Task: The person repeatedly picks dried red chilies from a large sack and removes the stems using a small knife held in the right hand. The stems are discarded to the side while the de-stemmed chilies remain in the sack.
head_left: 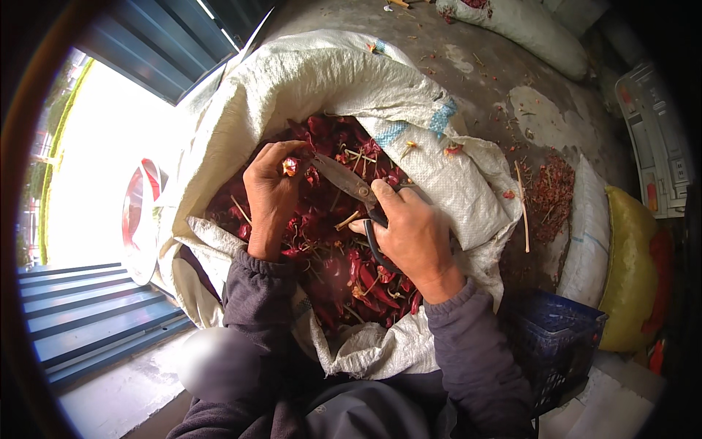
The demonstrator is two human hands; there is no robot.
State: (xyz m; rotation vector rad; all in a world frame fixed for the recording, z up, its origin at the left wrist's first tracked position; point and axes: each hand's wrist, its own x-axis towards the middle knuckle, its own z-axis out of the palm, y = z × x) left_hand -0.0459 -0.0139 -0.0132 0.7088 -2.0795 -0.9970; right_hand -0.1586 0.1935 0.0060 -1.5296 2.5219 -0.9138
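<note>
A large white woven sack (285, 69) with its mouth folded back holds a heap of dried red chillies (365, 282) and pale stems. My left hand (270, 192) is raised over the heap, pinched on a chilli (290, 167) whose cut or broken end looks pale. My right hand (409, 238) grips black-handled metal scissors (340, 178), their blades pointing up and left, the tips beside the chilli at my left fingers.
A blue plastic crate (556, 318) stands at right, near white (581, 227) and yellow (618, 256) sacks. Another full sack (534, 40) lies behind on the concrete floor, with scattered red bits (548, 197). Blue corrugated panels (95, 322) edge a bright opening at left.
</note>
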